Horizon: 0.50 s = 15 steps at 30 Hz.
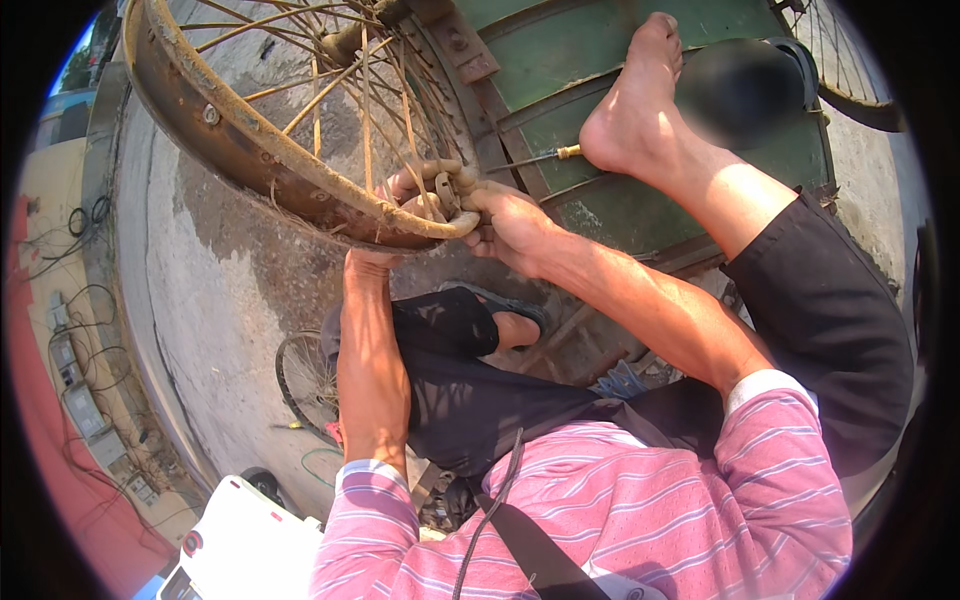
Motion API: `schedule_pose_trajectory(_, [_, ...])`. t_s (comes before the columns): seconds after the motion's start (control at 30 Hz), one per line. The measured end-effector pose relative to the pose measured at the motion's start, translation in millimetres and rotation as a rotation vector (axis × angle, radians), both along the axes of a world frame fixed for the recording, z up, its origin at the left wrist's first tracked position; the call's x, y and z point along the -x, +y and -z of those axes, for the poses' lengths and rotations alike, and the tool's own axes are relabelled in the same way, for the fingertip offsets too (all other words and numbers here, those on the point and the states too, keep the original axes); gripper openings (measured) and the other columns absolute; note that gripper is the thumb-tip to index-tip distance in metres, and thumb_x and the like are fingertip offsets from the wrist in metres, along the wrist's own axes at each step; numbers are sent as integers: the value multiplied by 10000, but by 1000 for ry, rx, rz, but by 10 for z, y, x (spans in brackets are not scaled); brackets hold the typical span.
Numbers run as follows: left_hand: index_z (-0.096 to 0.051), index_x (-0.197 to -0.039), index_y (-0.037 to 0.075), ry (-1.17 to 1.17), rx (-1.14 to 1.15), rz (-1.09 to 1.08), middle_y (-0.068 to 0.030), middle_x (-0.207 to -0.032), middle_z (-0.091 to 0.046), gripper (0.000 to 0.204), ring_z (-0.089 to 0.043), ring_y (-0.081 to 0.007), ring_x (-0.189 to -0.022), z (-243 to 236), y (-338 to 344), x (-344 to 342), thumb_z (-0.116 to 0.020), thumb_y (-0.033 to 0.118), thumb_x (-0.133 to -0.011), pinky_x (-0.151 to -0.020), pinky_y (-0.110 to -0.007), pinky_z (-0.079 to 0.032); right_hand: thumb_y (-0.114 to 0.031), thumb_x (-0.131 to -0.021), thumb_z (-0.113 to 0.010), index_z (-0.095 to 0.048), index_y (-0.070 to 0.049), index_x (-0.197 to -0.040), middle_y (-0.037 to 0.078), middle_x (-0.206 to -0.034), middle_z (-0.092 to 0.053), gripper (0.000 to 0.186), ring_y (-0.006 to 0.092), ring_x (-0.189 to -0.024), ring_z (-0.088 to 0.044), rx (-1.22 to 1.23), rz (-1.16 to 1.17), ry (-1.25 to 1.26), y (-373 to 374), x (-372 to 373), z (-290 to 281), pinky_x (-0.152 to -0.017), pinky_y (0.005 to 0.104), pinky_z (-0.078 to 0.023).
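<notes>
A rusty spoked wheel rim [265, 160] stands tilted at the upper left, with its hub [342, 45] and thin brown spokes above my hands. My left hand [412, 185] reaches up from behind the rim, and its fingers curl over the inner side among the spokes. My right hand [508, 225] is closed at the rim's near right end, fingertips meeting those of the left. Between them shows a small dull metal piece [445, 190], whose kind I cannot make out. A screwdriver-like tool with a yellowish handle [568, 152] lies on the green metal panel [620, 215], by my heel.
My bare foot [640, 110] rests on the green panel, near a dark blurred round shape [740, 95]. Another wheel [850, 70] is at the far right, and a smaller one [305, 375] lies below left. Cables and power strips [85, 410] run along the left; a white object [250, 540] stands lower left.
</notes>
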<state>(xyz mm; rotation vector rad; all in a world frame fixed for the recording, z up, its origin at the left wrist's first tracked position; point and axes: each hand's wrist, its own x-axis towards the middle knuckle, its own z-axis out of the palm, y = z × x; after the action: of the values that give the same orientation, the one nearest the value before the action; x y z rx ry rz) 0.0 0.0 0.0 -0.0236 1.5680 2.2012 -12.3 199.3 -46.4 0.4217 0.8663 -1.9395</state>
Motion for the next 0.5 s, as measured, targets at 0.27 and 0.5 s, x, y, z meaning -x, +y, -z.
schedule_pose_trajectory(0.27, [-651,-1285,-4,48,251,-72,-82,-1047,-749,451,-721,-153,-901,-45,6,21,-860,124,-907,-763,-302,-609,-267,-992,-646,-675,-102,-1154,11,-906,-626,233,121,-711,-559,-30,13,31,-11,-36,-144,-641,293,-454])
schedule_pose_trajectory(0.5, [-634,-1185,-18,94,403,-118,-57,-956,-722,424,-696,-127,-823,-67,207,34,-887,159,-894,-692,-285,-578,-221,-1059,-531,-650,-98,-1199,1,-925,-657,221,101,-750,-565,-22,-58,85,56,63,-78,-685,292,-462])
